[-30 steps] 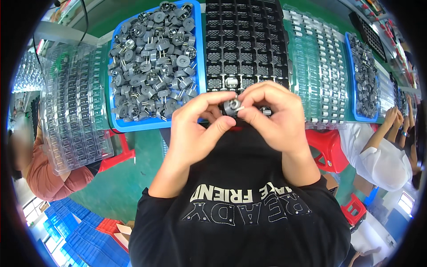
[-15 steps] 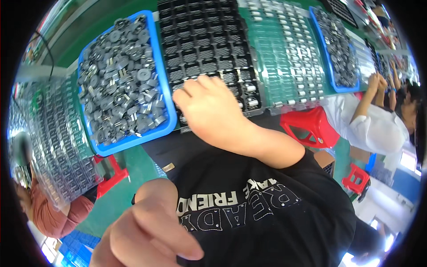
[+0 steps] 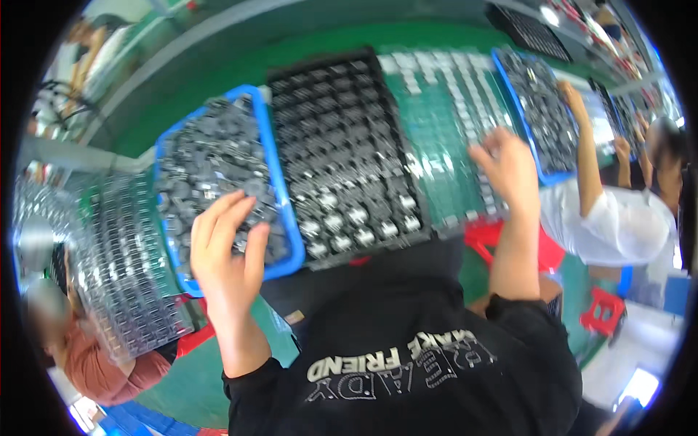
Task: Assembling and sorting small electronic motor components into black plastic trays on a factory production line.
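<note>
My left hand [image 3: 227, 251] is over the near edge of a blue tray [image 3: 283, 211] heaped with grey round parts [image 3: 211, 152]. Its fingers are spread, and I see nothing between them. Beside that tray lies a black tray [image 3: 320, 109] with rows of pockets; small silvery pieces [image 3: 358, 215] show in its nearer rows. Farther right, my right hand [image 3: 511, 171] reaches over a clear plastic tray [image 3: 429, 138] with silvery cylinders [image 3: 465, 102] in rows. Its thumb and bent fingers come close together; blur hides anything between them.
Clear trays [image 3: 123, 254] are stacked at the left, near a person in a reddish top [image 3: 109, 370]. Another blue tray of grey parts [image 3: 538, 109] stands at the right, where a person in white [image 3: 611, 225] reaches in. A red stool [image 3: 603, 311] stands on the floor.
My left hand has gone from close to my chest out to the left blue tray. My right hand has moved right from the black tray to the clear tray. The whole view has shifted.
</note>
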Motion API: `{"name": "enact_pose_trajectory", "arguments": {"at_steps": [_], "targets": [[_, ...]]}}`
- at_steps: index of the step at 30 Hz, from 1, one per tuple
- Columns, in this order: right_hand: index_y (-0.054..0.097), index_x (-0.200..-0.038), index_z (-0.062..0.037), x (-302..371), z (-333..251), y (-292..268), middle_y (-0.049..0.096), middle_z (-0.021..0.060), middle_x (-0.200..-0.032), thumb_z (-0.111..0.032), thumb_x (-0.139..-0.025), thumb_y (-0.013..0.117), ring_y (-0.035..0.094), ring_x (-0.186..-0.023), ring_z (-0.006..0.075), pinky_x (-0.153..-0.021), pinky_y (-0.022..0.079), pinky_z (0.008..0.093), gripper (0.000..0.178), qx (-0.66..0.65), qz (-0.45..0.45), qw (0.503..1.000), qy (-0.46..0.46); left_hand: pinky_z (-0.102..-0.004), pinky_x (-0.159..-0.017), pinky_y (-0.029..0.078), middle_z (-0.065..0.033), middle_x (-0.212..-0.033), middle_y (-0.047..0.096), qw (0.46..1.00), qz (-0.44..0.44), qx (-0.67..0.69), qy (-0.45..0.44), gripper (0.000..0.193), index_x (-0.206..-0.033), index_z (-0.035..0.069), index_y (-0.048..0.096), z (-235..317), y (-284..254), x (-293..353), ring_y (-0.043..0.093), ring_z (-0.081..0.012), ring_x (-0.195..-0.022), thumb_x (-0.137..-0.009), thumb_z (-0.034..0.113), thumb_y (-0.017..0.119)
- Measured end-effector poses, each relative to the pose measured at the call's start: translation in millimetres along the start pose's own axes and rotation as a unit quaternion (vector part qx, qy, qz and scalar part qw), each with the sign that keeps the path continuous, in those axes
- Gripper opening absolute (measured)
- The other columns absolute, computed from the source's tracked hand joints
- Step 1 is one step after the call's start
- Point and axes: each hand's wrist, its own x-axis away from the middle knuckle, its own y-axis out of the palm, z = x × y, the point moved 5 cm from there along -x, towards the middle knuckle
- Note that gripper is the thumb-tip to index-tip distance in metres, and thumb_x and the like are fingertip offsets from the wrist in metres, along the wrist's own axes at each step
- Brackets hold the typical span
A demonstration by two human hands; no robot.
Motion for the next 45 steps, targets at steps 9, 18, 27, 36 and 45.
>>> {"name": "enact_pose_trajectory", "arguments": {"at_steps": [9, 18, 27, 36, 45], "targets": [[0.066, -0.087, -0.002, -13.6, 31.2, 5.0, 0.066, 0.0077, -0.078, -0.015, -0.064, 0.089, 0.065, -0.072, 0.022, -0.069, 0.053, 0.0358, 0.035, -0.112, -0.032, 0.993, 0.025, -0.0444, -0.092, 0.051, -0.0096, -0.116, 0.063, 0.984, -0.062, -0.122, -0.112, 0.037, -0.105, 0.008, 0.071, -45.2, 27.0, -4.3, 0.063, -0.0349, -0.107, -0.071, 0.009, 0.085], [0.066, -0.087, -0.0007, -6.4, 11.8, 8.4, 0.067, 0.0178, -0.088, -0.012, -0.069, 0.075, 0.067, -0.084, 0.0338, -0.078, 0.054, 0.0412, 0.023, -0.086, 0.011, 0.996, 0.003, -0.0444, -0.088, 0.051, -0.0073, -0.113, 0.066, 0.98, -0.058, -0.173, -0.085, 0.031, -0.101, 0.01, 0.074, -41.6, 22.3, -13.1, 0.066, -0.0319, -0.102, -0.072, 0.011, 0.085], [0.072, -0.096, -0.0022, -0.6, 22.8, 3.9, 0.064, 0.0093, -0.087, -0.005, -0.074, 0.075, 0.06, -0.074, 0.0192, -0.07, 0.051, 0.0328, 0.023, -0.12, -0.065, 0.989, -0.065, -0.0434, -0.088, 0.05, -0.0071, -0.118, 0.064, 0.986, -0.068, -0.148, -0.029, 0.026, -0.102, 0.009, 0.075, -47.0, 25.8, -7.4, 0.062, -0.0312, -0.104, -0.077, 0.015, 0.082], [0.068, -0.098, -0.0006, 8.2, 40.1, 22.6, 0.068, 0.0021, -0.082, -0.007, -0.09, 0.075, 0.061, -0.072, 0.0097, -0.068, 0.048, 0.0248, 0.012, -0.241, 0.014, 0.97, 0.002, -0.0442, -0.09, 0.051, -0.0076, -0.131, 0.062, 0.978, -0.107, -0.181, -0.008, 0.026, -0.105, 0.01, 0.074, -53.2, 23.9, -0.9, 0.062, -0.0321, -0.107, -0.08, 0.015, 0.081], [0.063, -0.11, 0.0013, 23.6, 54.8, 33.1, 0.073, 0.0103, -0.098, -0.004, -0.099, 0.065, 0.071, -0.091, 0.0161, -0.077, 0.058, 0.0289, 0.012, -0.487, 0.054, 0.871, 0.033, -0.0354, -0.095, 0.052, -0.0114, -0.128, 0.069, 0.962, 0.124, 0.186, -0.155, 0.023, -0.116, 0.001, 0.067, -97.5, 11.3, 20.9, 0.065, -0.023, -0.112, -0.095, 0.009, 0.07]]}}
